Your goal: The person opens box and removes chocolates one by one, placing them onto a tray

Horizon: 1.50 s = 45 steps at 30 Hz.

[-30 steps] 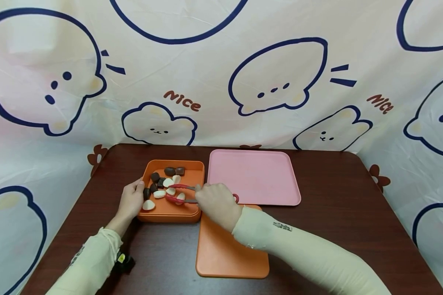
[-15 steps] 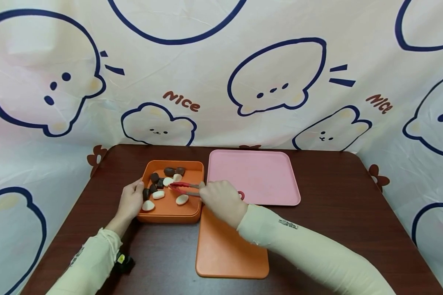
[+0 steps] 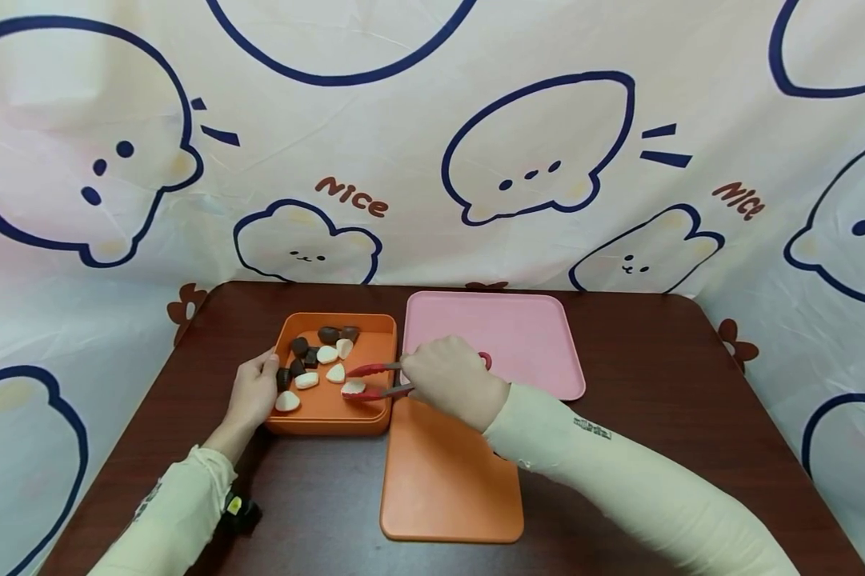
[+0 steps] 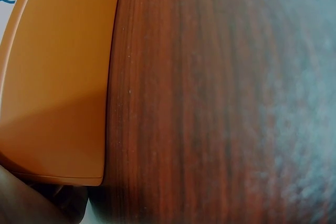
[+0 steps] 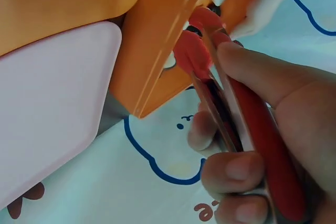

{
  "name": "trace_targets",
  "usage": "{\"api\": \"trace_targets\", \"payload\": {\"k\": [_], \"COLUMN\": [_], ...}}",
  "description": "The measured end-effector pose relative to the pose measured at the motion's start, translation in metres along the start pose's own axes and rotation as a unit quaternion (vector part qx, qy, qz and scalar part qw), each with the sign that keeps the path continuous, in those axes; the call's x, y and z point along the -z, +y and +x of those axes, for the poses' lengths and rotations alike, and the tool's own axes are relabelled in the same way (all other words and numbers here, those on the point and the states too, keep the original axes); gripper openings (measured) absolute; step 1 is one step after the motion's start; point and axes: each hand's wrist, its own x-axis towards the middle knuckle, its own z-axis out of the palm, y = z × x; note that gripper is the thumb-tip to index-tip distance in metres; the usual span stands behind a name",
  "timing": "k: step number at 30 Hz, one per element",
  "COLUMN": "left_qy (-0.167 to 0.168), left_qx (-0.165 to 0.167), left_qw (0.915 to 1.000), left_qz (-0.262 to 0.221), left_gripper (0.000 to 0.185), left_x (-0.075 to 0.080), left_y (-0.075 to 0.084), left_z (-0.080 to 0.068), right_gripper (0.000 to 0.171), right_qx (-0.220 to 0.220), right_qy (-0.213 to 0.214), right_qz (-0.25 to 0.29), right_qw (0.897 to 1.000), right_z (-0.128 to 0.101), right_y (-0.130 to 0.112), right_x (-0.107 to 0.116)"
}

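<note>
An orange box (image 3: pixel 327 427) holds several white pebble-like pieces (image 3: pixel 335 374) and several dark brown lumps (image 3: pixel 329 335). My left hand (image 3: pixel 254 392) grips its left wall, thumb at the rim. In my right hand (image 3: pixel 455 380) is a pair of red-tipped tongs (image 3: pixel 371 370), fingers curled round the handles. The tongs' tips stand apart inside the box, the nearer one right at a white piece (image 3: pixel 354 387). In the right wrist view the tongs (image 5: pixel 262 145) reach over the box rim. The left wrist view has the box's outer wall (image 4: pixel 58 77) and a bit of my hand.
A pink tray (image 3: pixel 547 344) lies right of the box at the back. In front of it, partly under my right wrist, is a flat orange lid-like board (image 3: pixel 450 496). All lie on a dark wooden table (image 3: pixel 662 384), with a patterned cloth (image 3: pixel 418 144) hanging behind.
The right hand has drawn the tongs to the right. Their tips came closer together half a second ago and are wider apart now. The left hand stays at the box.
</note>
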Motion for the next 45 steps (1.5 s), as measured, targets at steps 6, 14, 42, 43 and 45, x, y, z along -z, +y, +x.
{"api": "trace_targets", "payload": {"k": [6, 14, 42, 43, 45], "left_qy": [-0.004, -0.001, 0.002, 0.002, 0.001], "left_qx": [0.002, -0.006, 0.000, 0.000, 0.000], "left_qw": [1.0000, 1.0000, 1.0000, 1.0000, 1.0000], "left_qz": [-0.002, -0.005, -0.003, -0.003, -0.004], "left_gripper": [0.058, 0.057, 0.057, 0.057, 0.057], "left_x": [0.000, -0.001, 0.001, 0.002, 0.002], "left_y": [-0.001, 0.002, 0.000, 0.000, 0.000], "left_z": [0.000, -0.001, 0.001, 0.001, 0.001], "right_gripper": [0.024, 0.027, 0.025, 0.025, 0.025], "right_qx": [0.009, -0.002, -0.022, -0.023, -0.023], "right_qy": [0.004, -0.074, -0.029, -0.025, -0.017], "right_qz": [-0.012, 0.038, -0.058, -0.063, -0.073], "right_qw": [1.000, 0.997, 0.998, 0.997, 0.997], "right_z": [0.002, 0.005, 0.010, 0.010, 0.010], "right_y": [-0.008, -0.002, -0.027, -0.029, -0.031], "right_x": [-0.004, 0.005, 0.020, 0.019, 0.018]}}
